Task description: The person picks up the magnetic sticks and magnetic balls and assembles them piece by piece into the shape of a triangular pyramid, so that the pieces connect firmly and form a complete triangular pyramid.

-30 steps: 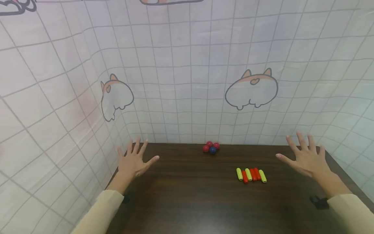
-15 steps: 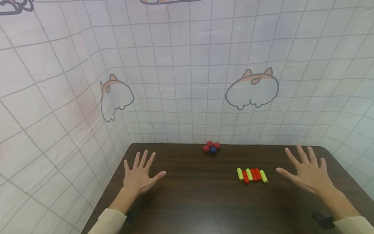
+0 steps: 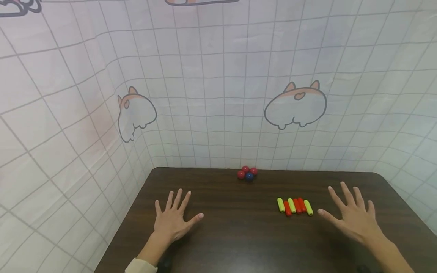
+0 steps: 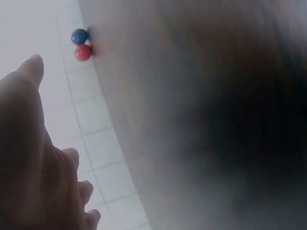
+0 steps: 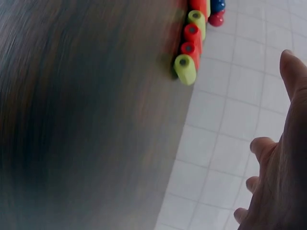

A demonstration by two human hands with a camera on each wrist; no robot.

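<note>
My left hand [image 3: 171, 222] is spread over the left part of the dark table, fingers straight and holding nothing. On the right my right hand [image 3: 356, 218] is spread as well, its thumb nearest to a row of small tubes. The row has yellow tubes [image 3: 291, 205] and red tubes [image 3: 297, 206] lying side by side, with holes visible in their ends in the right wrist view. Near the table's back edge, several red balls [image 3: 241, 174] cluster with a dark blue ball [image 3: 249, 176]. Both hands are apart from all of these.
The dark wooden table [image 3: 232, 231] meets a white cloth wall [image 3: 211, 94] with grey grid lines and cartoon animals at the back. The cloth also runs along the left and right sides. A dark strap [image 3: 165, 262] shows near the left wrist.
Both hands have come back towards the near side and lower in the head view. The left hand has also shifted right. Tubes and balls stay in place on the table.
</note>
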